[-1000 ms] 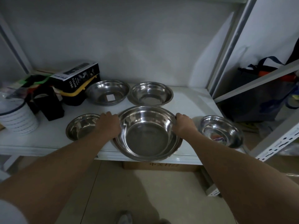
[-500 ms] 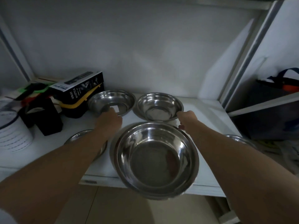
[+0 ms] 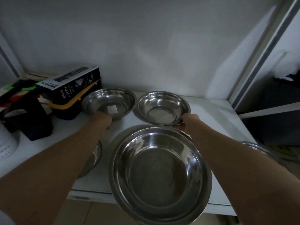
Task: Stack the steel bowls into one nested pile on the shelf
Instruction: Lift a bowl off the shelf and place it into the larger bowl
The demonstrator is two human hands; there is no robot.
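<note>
The big steel bowl (image 3: 159, 172) sits nearest me at the front edge of the white shelf (image 3: 215, 109), its rim hanging out past that edge, and nothing of mine touches it. To its left, a smaller bowl (image 3: 93, 157) lies half hidden under my left forearm, close to the front edge. To its right, only a sliver of another bowl's rim (image 3: 258, 147) shows past my right forearm, near the shelf's right edge.

Farther in, my left hand (image 3: 101, 119) reaches to the near rim of the left rear bowl (image 3: 109, 104), which has a small white sticker on its floor. My fingers curl down at that rim; I cannot tell whether they have closed on it. My right hand (image 3: 189, 121) is at the near right rim of the right rear bowl (image 3: 163, 108), fingers (image 3: 179, 126) tucked under the lip and the hand over it, so I have that rim pinched. The two rear bowls stand side by side, just apart, toward the back edge of the shelf.

At the back left corner, a black box (image 3: 71, 85) printed "SPRAY BOTTLE" rests on something with a yellow handle (image 3: 71, 101), just beside the left rear bowl. Dark items crowd the left edge, too dim to make out.
</note>
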